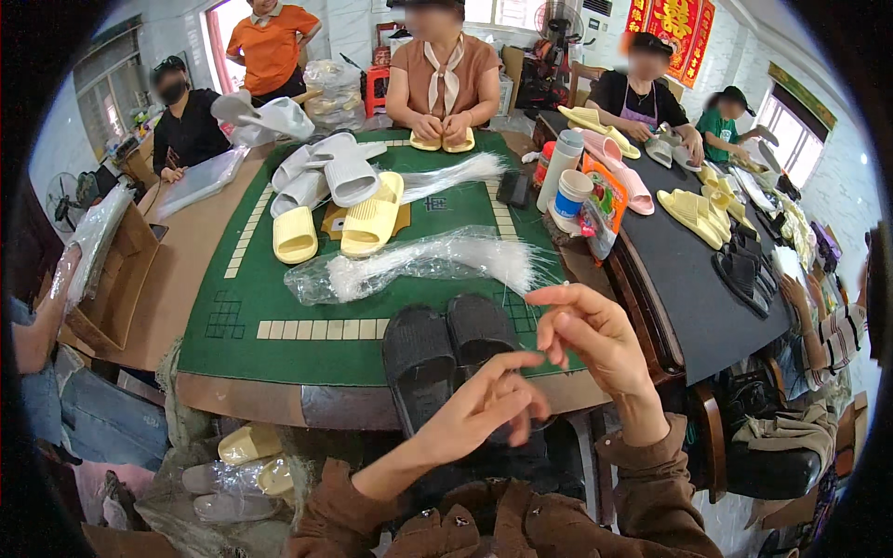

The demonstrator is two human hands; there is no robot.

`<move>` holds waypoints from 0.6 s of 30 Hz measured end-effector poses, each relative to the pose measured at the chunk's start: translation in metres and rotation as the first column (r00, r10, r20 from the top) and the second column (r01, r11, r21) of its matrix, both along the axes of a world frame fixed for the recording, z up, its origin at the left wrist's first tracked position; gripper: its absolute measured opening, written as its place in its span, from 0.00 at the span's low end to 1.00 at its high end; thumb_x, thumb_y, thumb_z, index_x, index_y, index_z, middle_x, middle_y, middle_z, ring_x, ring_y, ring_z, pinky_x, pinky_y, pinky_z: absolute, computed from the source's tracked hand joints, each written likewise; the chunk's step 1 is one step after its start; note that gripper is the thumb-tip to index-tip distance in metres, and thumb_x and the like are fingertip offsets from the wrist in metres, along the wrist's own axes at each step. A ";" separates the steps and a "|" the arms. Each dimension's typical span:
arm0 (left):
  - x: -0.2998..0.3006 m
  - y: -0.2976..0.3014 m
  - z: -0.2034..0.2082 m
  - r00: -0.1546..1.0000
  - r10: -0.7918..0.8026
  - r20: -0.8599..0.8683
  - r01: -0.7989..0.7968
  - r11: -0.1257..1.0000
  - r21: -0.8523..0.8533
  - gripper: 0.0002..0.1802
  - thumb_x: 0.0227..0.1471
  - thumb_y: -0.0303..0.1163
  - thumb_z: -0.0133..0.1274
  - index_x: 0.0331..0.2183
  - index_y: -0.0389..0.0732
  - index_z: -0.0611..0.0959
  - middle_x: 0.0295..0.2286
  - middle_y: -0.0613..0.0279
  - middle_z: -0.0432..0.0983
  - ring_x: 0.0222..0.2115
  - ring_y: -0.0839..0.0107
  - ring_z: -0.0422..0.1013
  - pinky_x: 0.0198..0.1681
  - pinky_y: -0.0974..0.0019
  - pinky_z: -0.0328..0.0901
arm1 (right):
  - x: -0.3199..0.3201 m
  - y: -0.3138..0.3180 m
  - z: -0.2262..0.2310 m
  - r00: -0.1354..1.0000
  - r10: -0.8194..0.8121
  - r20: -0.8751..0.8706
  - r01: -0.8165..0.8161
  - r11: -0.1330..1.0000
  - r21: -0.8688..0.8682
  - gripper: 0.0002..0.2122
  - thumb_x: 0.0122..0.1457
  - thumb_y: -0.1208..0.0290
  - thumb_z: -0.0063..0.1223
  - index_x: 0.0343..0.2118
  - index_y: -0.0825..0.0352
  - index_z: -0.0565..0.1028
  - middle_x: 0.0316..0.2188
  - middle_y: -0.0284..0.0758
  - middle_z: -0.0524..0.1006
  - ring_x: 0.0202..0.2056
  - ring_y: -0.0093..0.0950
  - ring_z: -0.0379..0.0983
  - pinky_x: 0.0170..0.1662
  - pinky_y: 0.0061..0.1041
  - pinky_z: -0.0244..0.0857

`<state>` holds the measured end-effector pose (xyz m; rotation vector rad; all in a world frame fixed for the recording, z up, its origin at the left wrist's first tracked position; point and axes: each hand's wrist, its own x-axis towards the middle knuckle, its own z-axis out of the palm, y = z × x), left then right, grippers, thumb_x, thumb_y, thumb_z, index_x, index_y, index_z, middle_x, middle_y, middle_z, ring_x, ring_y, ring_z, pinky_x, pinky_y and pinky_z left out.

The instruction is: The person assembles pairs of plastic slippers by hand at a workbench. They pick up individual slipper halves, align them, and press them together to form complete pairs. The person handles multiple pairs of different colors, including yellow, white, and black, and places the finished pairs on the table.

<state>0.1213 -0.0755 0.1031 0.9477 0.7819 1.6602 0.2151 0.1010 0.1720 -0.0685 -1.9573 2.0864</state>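
Two black slippers (417, 346) lie side by side at the near edge of the green mat, partly hidden by my left hand (484, 402). That hand hovers over them, index finger stretched out and the other fingers slightly blurred; no object shows in it. Just to the right, my right hand (595, 339) is raised with its fingers loosely bent and apart. Whether a thin strand lies between its fingertips is too fine to see. Beyond the slippers rests a bundle of thin white plastic strands (507, 265), partly inside a clear plastic bag (312, 282).
Yellow slippers (373, 216) and grey slippers (352, 169) sit farther back on the mat (209, 349). A bottle (559, 167) and a cup (572, 193) stand at the right. More slippers (696, 216) lie on the black table (693, 307). Several people work around the tables.
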 end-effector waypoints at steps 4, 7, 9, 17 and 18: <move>0.000 -0.026 -0.013 0.984 0.048 -0.171 -0.082 0.976 -0.203 0.12 0.63 0.31 0.42 0.46 0.37 0.71 0.29 0.59 0.74 0.21 0.81 0.61 0.27 0.75 0.60 | 0.019 0.026 -0.025 0.974 -0.212 -0.077 0.200 0.970 -0.135 0.08 0.64 0.73 0.46 0.42 0.69 0.73 0.29 0.30 0.75 0.29 0.16 0.68 0.34 0.14 0.62; 0.001 -0.042 -0.020 0.948 0.202 -0.246 -0.236 0.965 -0.115 0.12 0.62 0.29 0.43 0.46 0.37 0.71 0.31 0.60 0.73 0.26 0.82 0.64 0.32 0.75 0.61 | 0.032 0.038 -0.040 0.950 -0.294 -0.106 0.269 0.941 -0.204 0.07 0.64 0.72 0.47 0.40 0.68 0.73 0.29 0.30 0.75 0.31 0.18 0.70 0.37 0.17 0.63; -0.002 -0.044 -0.023 0.837 0.335 -0.432 -0.399 0.915 -0.064 0.19 0.58 0.27 0.47 0.51 0.36 0.69 0.44 0.55 0.70 0.43 0.72 0.66 0.48 0.69 0.61 | 0.043 0.038 -0.047 0.975 -0.221 -0.024 0.215 0.966 -0.142 0.06 0.63 0.73 0.48 0.38 0.68 0.74 0.29 0.33 0.77 0.32 0.19 0.72 0.38 0.18 0.66; 0.023 -0.013 -0.026 0.913 0.179 -0.366 -0.236 0.964 -0.118 0.25 0.60 0.28 0.47 0.57 0.36 0.64 0.41 0.55 0.73 0.40 0.71 0.70 0.46 0.68 0.64 | 0.036 -0.020 -0.045 0.980 0.178 0.089 -0.173 0.983 -0.054 0.07 0.62 0.80 0.45 0.38 0.72 0.76 0.35 0.39 0.79 0.36 0.24 0.76 0.37 0.21 0.70; 0.021 -0.018 -0.025 0.940 0.112 -0.323 -0.184 0.962 -0.202 0.22 0.61 0.28 0.45 0.55 0.36 0.66 0.36 0.57 0.74 0.35 0.74 0.70 0.40 0.71 0.64 | 0.036 -0.018 -0.048 0.991 0.121 0.059 -0.119 0.992 -0.045 0.07 0.62 0.79 0.46 0.37 0.71 0.76 0.35 0.38 0.79 0.36 0.24 0.76 0.37 0.21 0.70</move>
